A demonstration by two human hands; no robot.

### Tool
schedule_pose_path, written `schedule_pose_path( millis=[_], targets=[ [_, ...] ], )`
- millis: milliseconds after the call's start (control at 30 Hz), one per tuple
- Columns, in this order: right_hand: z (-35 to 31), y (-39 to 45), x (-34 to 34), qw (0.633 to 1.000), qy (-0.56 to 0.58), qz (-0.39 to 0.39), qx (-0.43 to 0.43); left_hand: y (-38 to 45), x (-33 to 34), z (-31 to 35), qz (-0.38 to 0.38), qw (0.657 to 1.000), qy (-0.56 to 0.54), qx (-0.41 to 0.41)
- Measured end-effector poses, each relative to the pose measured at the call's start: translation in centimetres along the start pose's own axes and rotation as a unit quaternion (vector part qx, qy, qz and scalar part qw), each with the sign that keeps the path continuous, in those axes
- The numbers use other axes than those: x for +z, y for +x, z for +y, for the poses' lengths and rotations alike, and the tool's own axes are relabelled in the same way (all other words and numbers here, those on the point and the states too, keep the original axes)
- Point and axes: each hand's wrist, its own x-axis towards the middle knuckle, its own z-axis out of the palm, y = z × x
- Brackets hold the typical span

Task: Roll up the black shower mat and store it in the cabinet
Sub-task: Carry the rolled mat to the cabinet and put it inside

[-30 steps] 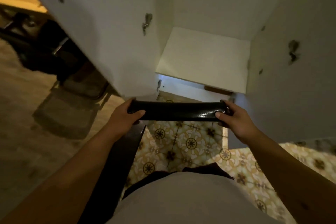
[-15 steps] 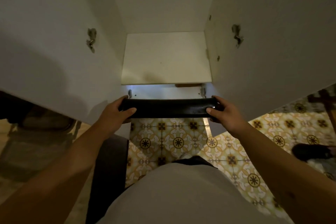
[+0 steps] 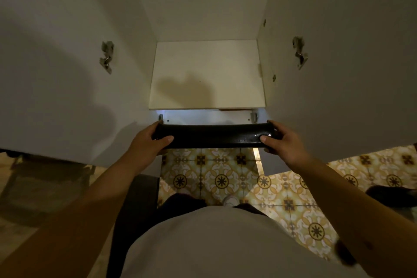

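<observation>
Your left hand (image 3: 149,140) and right hand (image 3: 282,142) each close a grip around one end of the rolled black shower mat (image 3: 214,134), held level just short of the cabinet shelf (image 3: 207,79). It looks glossy and pliable, likely slippery, and may sag or unroll between your grips, so hold the ends firmly.

— Floor condition? 
— Glazed yellow-and-brown patterned floor tiles (image 3: 225,171) at six o'clock, reflecting light; dull tan flooring (image 3: 20,205) at eight o'clock. 
— Lighting? 
— Dim overall. A thin bright metal strip (image 3: 257,162) crosses the tiles toward four o'clock.
</observation>
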Motion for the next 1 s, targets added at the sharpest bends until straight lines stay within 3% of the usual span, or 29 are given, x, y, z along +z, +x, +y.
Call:
schedule_pose_path(
  millis=[333, 533, 767, 1000],
  targets=[
    [0.6, 6.6, 3.5, 0.999, 0.006, 0.023, 0.047, 5.9, -3.3, -0.7, -0.002, 1.000, 0.006, -0.018],
    [4.3, 13.5, 6.1, 0.995, 0.012, 0.053, 0.086, 12.7, -5.0, -4.9, 0.014, 0.998, 0.023, -0.052],
    [14.8, 22.6, 7.9, 0.988, -0.004, 0.078, 0.135, 23.6, -4.5, -15.1, 0.040, 0.996, 0.001, -0.084],
    [27.8, 33.6, 8.8, 0.989, -0.051, 0.077, 0.112, 35.1, -2.6, -28.1, 0.054, 0.994, -0.021, -0.096]
  ],
)
